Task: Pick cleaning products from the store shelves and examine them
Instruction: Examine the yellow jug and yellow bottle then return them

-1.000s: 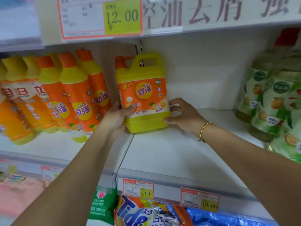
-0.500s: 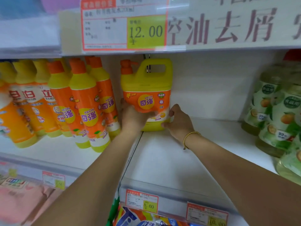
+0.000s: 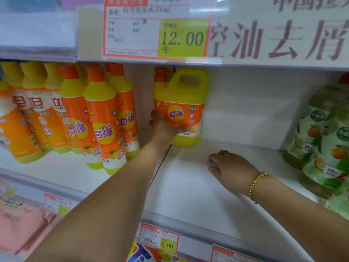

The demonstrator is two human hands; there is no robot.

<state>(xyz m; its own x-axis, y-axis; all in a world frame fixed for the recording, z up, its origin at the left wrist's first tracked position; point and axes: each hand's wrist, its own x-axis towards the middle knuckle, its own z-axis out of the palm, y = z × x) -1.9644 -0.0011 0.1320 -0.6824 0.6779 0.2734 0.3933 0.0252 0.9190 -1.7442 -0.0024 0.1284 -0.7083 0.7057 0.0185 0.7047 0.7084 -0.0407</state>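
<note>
Currently we are gripping the jug low with the left hand alone, right hand loosely curled and empty, so a top-heavy tip is probably threatening.

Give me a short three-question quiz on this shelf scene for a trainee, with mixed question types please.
1. Which hand holds the jug? A: left. B: right. C: both.
2. True or false: the right hand holds nothing.
3. Fill in: the price tag above the jug reads ____.

Key: 1 A, the left hand grips it low on its side. 2 true. 3 12.00.
</note>
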